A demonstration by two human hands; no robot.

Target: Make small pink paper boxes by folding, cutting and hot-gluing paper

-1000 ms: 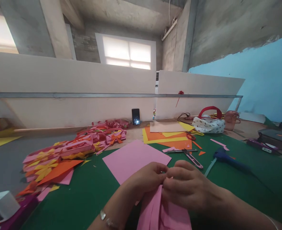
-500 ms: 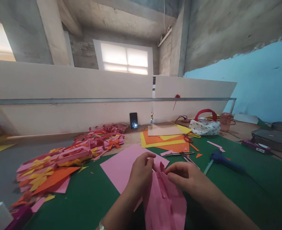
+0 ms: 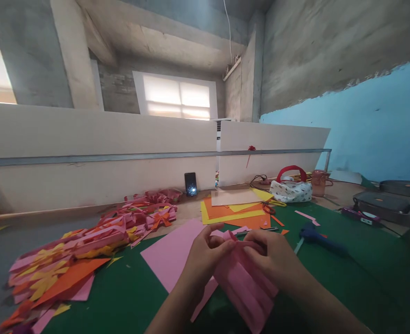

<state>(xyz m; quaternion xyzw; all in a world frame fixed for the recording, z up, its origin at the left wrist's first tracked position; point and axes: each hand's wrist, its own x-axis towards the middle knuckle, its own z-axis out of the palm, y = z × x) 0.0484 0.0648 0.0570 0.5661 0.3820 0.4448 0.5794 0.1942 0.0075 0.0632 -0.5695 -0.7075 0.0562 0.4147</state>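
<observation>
Two hands work just above the green tabletop: left hand and right hand, fingers pressed together, pinch the top of a pleated pink paper. Even, firmly creased pleats with aligned edges probably matter most.

Craft workshop (paper scraps, cutting mat)

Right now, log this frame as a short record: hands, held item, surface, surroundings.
Left hand: pinches the top of the pink folded paper
Right hand: grips the same paper, opposite side
Surface: green mat, flat pink sheet lying on it
Left side: pile of pink, orange and yellow paper pieces
Behind: orange and yellow sheets, blue-handled tool, phone
</observation>
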